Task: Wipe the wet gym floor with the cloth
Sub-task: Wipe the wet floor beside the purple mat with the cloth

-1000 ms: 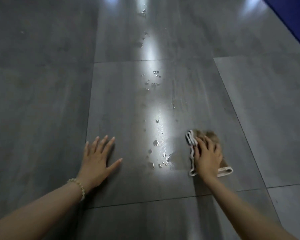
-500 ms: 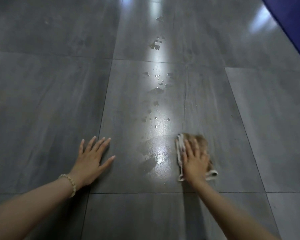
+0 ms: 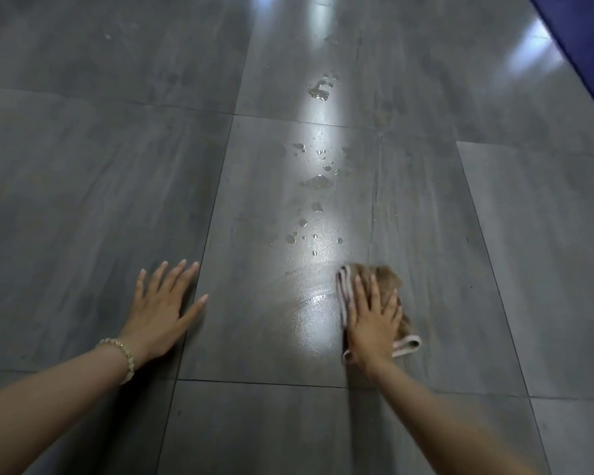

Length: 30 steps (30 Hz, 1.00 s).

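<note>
Right hand (image 3: 373, 323) presses brown cloth (image 3: 388, 279) flat-fingered on grey tile floor (image 3: 83, 166), left hand (image 3: 158, 303) splayed flat, holding nothing, water drops (image 3: 318, 181) just beyond cloth.

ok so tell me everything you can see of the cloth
The cloth is brown and looks soft and fuzzy, with a pale striped border along its left edge and a pale loop-like corner poking out at lower right. It lies crumpled on the grey tiled floor, mostly covered by the right hand, whose straight spread fingers press down on it. A shiny wet smear lies just to its left.
</note>
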{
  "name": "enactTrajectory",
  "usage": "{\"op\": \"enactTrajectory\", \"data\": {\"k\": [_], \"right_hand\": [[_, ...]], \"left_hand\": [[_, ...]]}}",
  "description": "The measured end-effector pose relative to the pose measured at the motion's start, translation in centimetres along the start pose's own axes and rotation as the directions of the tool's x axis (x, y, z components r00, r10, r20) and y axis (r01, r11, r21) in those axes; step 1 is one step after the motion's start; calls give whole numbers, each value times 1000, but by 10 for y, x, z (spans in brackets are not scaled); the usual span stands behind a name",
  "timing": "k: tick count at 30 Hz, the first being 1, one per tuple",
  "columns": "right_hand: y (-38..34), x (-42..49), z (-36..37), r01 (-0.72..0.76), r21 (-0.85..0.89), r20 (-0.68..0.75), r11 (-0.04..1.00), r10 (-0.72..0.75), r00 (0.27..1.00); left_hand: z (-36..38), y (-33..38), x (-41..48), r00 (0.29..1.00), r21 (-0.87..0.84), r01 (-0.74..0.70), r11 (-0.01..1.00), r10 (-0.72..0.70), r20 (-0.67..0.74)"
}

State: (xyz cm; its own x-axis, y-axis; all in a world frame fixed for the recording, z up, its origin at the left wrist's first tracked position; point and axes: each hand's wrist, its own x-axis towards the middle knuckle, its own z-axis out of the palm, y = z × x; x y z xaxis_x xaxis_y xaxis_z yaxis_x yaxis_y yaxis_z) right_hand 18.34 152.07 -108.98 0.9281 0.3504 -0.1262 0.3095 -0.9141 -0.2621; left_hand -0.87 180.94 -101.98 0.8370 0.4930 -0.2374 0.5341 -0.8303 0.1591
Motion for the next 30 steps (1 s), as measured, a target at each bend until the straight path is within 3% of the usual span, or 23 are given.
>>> {"op": "enactTrajectory", "data": {"k": [2,4,5,6,8,10,11,12,13,15,16,17,18,19,21,22,23,24,26,27,28,29,30], "right_hand": [[-46,-35,2,252,7,53,968,-252,966],[-82,-50,20,622,-25,209,783,-605,769],[-94,-41,24,734,-38,237,678,-707,666],[-102,-23,24,760,-59,213,648,-735,643],[-105,21,19,683,-89,190,725,-661,726],[-98,51,13,516,-34,182,856,-502,845],[-98,48,12,500,-16,187,866,-489,852],[-101,34,13,567,-9,179,824,-556,811],[-106,11,16,691,2,198,723,-677,709],[-112,-34,27,912,71,265,404,-889,374],[-116,-38,31,965,76,299,253,-929,220],[-121,-25,33,987,45,299,151,-945,131],[-131,-5,35,991,-10,260,136,-956,134],[-142,15,35,973,-30,214,227,-950,228],[-164,49,27,837,-19,221,547,-814,537],[-171,48,26,762,-9,261,647,-734,627],[-174,39,29,758,-1,252,652,-734,631],[-174,24,31,809,23,260,587,-785,562],[-161,-2,33,923,50,324,382,-880,346],[-153,1,33,949,29,329,314,-899,287],[-150,12,33,954,-8,287,299,-913,289],[-151,26,33,928,-51,235,370,-898,371],[-153,39,31,865,-60,211,498,-840,499]], "left_hand": [[3,-3,-4,1000,11,13,1000,-13,2],[8,-7,-12,999,13,41,999,-41,21],[10,-9,-16,998,10,57,998,-58,29],[11,-12,-19,997,10,68,998,-68,36],[12,-17,-24,996,12,72,997,-72,52],[11,-18,-28,997,16,55,998,-55,57],[10,-17,-30,997,12,47,999,-48,57],[8,-17,-31,997,5,39,999,-39,64],[7,-17,-32,997,-8,27,1000,-26,70],[4,-20,-33,998,-24,0,1000,2,67],[5,-23,-35,998,-21,-9,1000,11,67],[6,-26,-37,997,-24,-10,1000,12,70],[8,-29,-39,997,-29,0,1000,2,78],[9,-31,-41,996,-33,13,999,-10,93],[10,-32,-45,993,-10,31,999,-29,115],[11,-32,-47,991,-1,36,999,-35,126],[12,-32,-48,990,-4,44,999,-43,138],[13,-31,-49,988,-8,49,999,-47,149],[17,-28,-50,987,-7,40,999,-38,155],[19,-26,-50,988,-7,27,1000,-25,151],[22,-23,-50,989,-18,15,1000,-12,149],[24,-19,-50,989,-35,5,999,0,149],[26,-16,-50,989,-50,-1,999,8,148]]}}
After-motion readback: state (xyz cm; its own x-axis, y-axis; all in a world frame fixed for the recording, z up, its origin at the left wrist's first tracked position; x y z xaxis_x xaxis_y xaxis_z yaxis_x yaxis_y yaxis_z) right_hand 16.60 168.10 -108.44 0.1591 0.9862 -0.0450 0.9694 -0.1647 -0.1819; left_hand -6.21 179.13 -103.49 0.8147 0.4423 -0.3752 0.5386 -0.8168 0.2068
